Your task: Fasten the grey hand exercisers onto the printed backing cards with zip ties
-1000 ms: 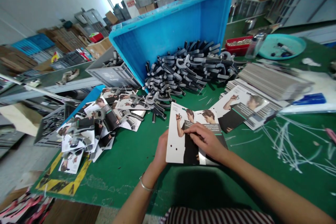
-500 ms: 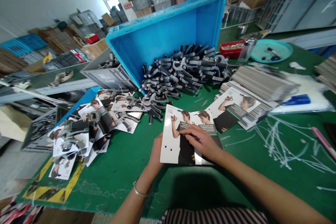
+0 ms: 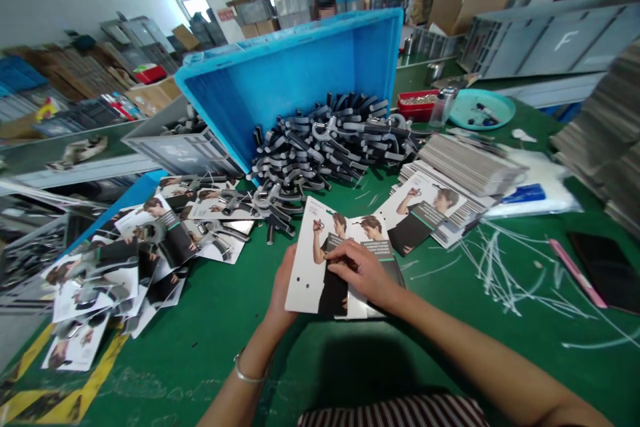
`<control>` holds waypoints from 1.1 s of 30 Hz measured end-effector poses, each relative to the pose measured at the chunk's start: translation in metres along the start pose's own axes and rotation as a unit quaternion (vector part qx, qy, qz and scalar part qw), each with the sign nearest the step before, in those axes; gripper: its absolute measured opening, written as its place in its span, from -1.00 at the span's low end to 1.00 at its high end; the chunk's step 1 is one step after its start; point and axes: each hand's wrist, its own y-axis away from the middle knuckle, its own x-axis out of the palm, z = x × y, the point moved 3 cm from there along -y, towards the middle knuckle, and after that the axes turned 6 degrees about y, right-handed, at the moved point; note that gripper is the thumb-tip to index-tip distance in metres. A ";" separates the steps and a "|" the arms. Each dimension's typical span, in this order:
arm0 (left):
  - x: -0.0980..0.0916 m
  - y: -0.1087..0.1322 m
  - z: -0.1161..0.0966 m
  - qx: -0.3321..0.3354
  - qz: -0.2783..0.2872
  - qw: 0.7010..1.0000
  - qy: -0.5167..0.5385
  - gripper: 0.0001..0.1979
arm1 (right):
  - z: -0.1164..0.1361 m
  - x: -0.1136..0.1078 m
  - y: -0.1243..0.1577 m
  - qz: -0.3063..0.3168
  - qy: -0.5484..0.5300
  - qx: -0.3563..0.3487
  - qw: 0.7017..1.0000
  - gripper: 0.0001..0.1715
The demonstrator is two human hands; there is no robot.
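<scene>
In front of me a printed backing card (image 3: 305, 273) is tilted up, showing a person in black and small punched holes. My left hand (image 3: 284, 283) grips its left edge from behind, with most of the fingers hidden. Across the front lies my right hand (image 3: 363, 270), thumb and fingertips pinched together against the printed surface. Anything between those fingertips is too small to make out. Behind the held card, another similar card (image 3: 373, 230) shows at its right. A heap of grey and black hand grip strengtheners (image 3: 320, 147) spills from a tipped blue crate (image 3: 295, 67).
Cards with grip strengtheners on them (image 3: 150, 240) lie piled at left. On the right are a stack of cards (image 3: 465, 167), scattered thin white plastic strips (image 3: 500, 273), a pink pen (image 3: 577, 273) and a dark phone (image 3: 607, 270). A turquoise plate (image 3: 483, 110) sits farther back.
The view has swung slightly right, so things appear farther left and the phone shows more fully. My hands keep their hold, and the front card looks tilted a little more.
</scene>
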 end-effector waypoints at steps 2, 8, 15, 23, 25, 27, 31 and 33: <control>0.003 0.003 -0.004 -0.006 0.025 0.999 0.031 -0.56 | 0.001 0.000 -0.002 -0.022 0.002 0.039 0.999 -0.96; -0.006 0.012 -0.022 -0.029 0.124 0.980 0.156 -0.54 | 0.006 0.000 -0.003 -0.022 0.007 0.035 0.999 -0.92; -0.014 0.014 -0.021 -0.163 0.206 0.949 0.176 -0.42 | 0.009 -0.009 0.001 0.000 0.006 0.012 1.000 -0.90; 0.015 0.026 0.015 -0.215 0.180 0.919 0.277 -0.45 | -0.002 -0.060 0.032 -0.009 0.088 0.008 0.996 -0.85; 0.012 0.025 0.019 -0.216 0.167 0.926 0.260 -0.46 | -0.025 -0.092 0.045 -0.043 0.151 0.068 0.985 -0.78; 0.002 0.022 0.025 -0.209 0.132 0.936 0.252 -0.48 | -0.054 -0.136 0.067 -0.087 0.220 0.166 0.957 -0.71; -0.011 0.022 0.040 -0.191 0.114 0.940 0.258 -0.45 | -0.099 -0.217 0.128 -0.066 0.336 0.348 0.872 -0.55; -0.007 0.025 0.043 -0.196 0.118 0.938 0.261 -0.46 | -0.108 -0.233 0.150 -0.040 0.348 0.381 0.856 -0.50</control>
